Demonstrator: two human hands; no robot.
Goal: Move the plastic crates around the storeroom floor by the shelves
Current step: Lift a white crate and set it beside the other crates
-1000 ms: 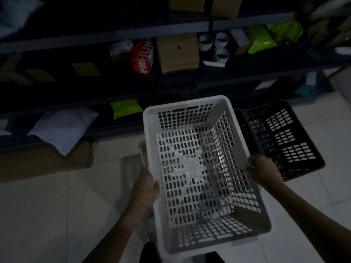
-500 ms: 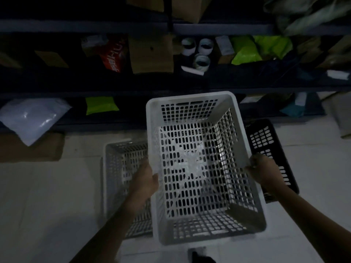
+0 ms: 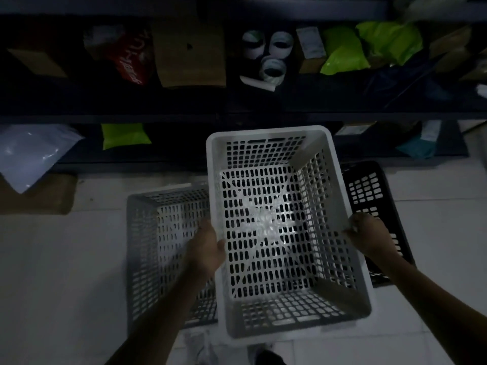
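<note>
I hold a white perforated plastic crate (image 3: 274, 233) in the air in front of me, its open top facing me. My left hand (image 3: 208, 246) grips its left rim and my right hand (image 3: 369, 238) grips its right rim. A grey perforated crate (image 3: 158, 246) stands on the floor to the left, partly behind the white one. On the right a black crate (image 3: 374, 196) lies on the floor, mostly hidden by the white crate and my right arm.
Dark shelves (image 3: 237, 117) run across the back, holding cardboard boxes (image 3: 189, 56), tape rolls (image 3: 274, 67), green bags (image 3: 369, 48) and a white bag (image 3: 31, 156). A flat cardboard piece (image 3: 39, 196) lies at the shelf foot on the left. Pale floor tiles (image 3: 52, 285) surround the crates.
The view has swung left and the white crate with it. The grey crate has come fully into view at the left, and the black crate is now largely covered at the right.
</note>
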